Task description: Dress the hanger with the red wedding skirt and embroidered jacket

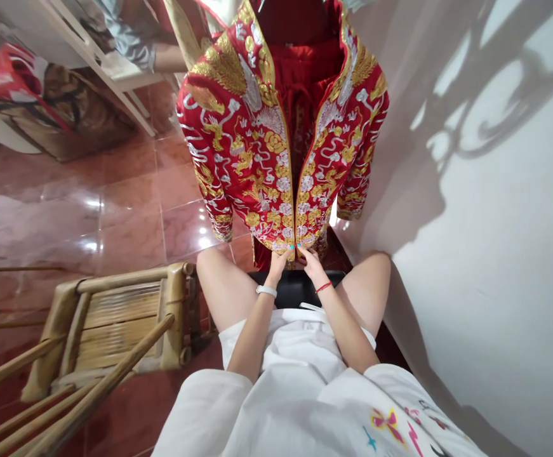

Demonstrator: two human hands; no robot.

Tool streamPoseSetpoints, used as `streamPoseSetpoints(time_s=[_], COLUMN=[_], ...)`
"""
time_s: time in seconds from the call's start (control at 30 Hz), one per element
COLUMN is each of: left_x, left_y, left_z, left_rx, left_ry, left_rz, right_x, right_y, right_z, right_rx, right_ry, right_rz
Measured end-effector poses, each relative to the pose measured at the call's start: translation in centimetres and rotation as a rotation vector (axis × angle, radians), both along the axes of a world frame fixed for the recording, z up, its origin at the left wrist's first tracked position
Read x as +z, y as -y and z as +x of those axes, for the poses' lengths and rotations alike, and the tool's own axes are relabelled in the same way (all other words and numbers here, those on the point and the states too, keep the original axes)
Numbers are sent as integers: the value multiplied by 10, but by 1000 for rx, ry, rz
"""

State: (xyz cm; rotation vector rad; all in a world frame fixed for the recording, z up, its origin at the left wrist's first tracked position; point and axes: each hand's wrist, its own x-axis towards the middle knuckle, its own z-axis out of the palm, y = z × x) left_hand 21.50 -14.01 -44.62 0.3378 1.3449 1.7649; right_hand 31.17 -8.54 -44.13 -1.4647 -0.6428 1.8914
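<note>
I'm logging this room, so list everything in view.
Embroidered jacket: one, red, gold and silver, centre
Inner garment: one, red, in jacket opening
Bamboo chair: one, tan, lower left
Chair: one, white, upper left
Bag: one, brown, upper left
Bundle: one, red-and-white, upper left
Tiled floor: one, reddish, left
Wall: one, white, right
Shadows: several, grey, on wall
Black surface: one, black, centre
Co-worker's arm: one, bluish sleeve, upper left
Wristband: one, white, left forearm
Bracelet: one, red, right forearm
Shirt: one, white, bottom
Shorts: one pair, white, lower centre
Thighs: two, bare, centre
Left grip: one, teal nail, jacket hem
Right grip: one, teal nail, jacket hem
</note>
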Motion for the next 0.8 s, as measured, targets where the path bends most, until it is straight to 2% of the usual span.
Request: streamPoseSetpoints(time_s=[0.1,0.13,0.2,0.3,0.5,0.6,0.7,0.8], left_x=[-4,-6,-8,-8,-6,-4,-3,-2], left_y=[-1,-1,-2,-1,2,1,1,1], left_z=[3,4,6,7,6,6,7,7], left_rx=[9,9,9,13,-30,-33,-32,-29], left_ry=[55,69,81,80,93,91,84,75], left_rz=[13,17,25,35,44,60,67,66], right_x=[3,5,12,22,35,37,39,41], right_y=[-2,-2,-3,-3,-2,-1,1,1], right_z=[12,13,14,12,13,11,6,2], right_rx=[-64,-20,154,344,381,456,495,451], right_ry=[228,278,325,400,436,516,609,632], right_rz=[232,337,513,669,768,794,783,745])
